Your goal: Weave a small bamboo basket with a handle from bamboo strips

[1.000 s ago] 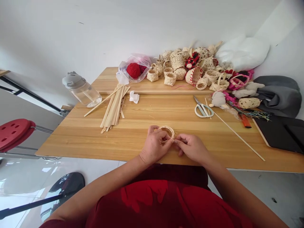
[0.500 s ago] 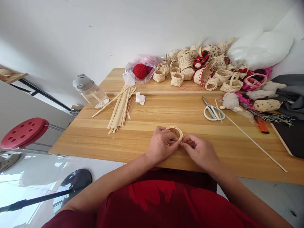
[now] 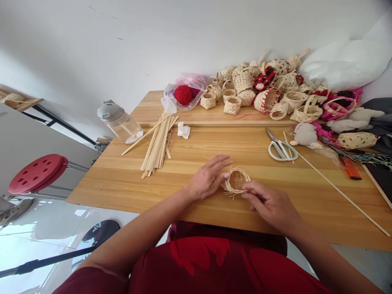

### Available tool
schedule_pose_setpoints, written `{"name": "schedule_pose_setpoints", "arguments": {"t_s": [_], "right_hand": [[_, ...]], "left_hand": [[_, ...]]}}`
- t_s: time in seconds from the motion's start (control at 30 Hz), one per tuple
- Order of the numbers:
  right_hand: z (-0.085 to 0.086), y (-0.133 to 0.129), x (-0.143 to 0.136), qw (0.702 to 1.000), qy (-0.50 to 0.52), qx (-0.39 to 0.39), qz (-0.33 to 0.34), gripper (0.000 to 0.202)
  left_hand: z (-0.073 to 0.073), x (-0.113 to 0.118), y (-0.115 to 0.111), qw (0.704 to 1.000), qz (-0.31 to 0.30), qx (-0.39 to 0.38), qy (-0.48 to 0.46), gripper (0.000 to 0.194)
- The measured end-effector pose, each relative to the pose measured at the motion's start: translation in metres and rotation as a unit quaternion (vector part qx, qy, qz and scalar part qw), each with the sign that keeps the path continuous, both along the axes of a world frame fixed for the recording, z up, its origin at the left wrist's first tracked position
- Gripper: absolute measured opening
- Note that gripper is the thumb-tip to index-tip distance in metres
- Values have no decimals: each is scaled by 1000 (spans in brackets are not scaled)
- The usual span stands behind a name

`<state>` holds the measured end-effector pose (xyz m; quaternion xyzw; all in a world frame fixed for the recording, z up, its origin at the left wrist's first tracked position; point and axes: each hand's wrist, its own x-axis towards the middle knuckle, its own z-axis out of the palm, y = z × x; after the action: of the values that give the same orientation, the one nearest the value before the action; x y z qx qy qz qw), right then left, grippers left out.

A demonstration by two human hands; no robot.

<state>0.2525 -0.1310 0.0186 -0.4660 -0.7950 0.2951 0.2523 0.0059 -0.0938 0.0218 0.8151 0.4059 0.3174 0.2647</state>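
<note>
One small woven basket (image 3: 238, 181), mouth up with loose strip ends poking from its near side, sits in my view close to the near edge of the wooden table (image 3: 116, 179). I see the right hand (image 3: 271, 202) pinching its rim on the right between thumb and fingers; the left hand (image 3: 210, 177) is open, fingers stretched out and gripping nothing, its thumb at the rim's left side. Scissors (image 3: 277, 141) lie off to the right, nearer the far edge. I have flat strips (image 3: 157, 147) bundled beside the water bottle (image 3: 121, 122) at the left edge, and finished baskets (image 3: 241, 83) heaped along the far edge.
</note>
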Motion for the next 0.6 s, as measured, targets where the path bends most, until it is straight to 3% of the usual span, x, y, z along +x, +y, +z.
{"name": "schedule_pose_setpoints", "arguments": {"t_s": [0.07, 0.17, 0.33, 0.4, 0.43, 0.53, 0.57, 0.6], "right_hand": [[-3, -1, 5, 1000, 7, -12, -11, 13], [-6, -3, 11, 999, 15, -18, -25, 14], [-8, -6, 27, 999, 7, -14, -47, 14], [-8, -6, 33, 998, 3, -14, -58, 15], [-8, -6, 36, 998, 0, -13, -65, 16], [-4, -5, 42, 997, -8, -16, -78, 16], [-2, -5, 43, 997, -8, -20, -76, 16], [-1, -5, 43, 997, -6, -23, -73, 16]], "left_hand": [[-7, -7, 22, 989, -5, -24, 149, 58], [-15, -18, 57, 949, 34, -43, 310, 68], [-9, -63, 90, 887, 215, -92, 398, 67], [-6, -81, 91, 859, 300, -54, 410, 55], [-5, -86, 90, 855, 313, -16, 414, 47], [-10, -76, 86, 869, 285, 46, 401, 30], [-13, -63, 87, 885, 247, 57, 390, 29], [-15, -46, 89, 915, 170, 73, 359, 32]]}}
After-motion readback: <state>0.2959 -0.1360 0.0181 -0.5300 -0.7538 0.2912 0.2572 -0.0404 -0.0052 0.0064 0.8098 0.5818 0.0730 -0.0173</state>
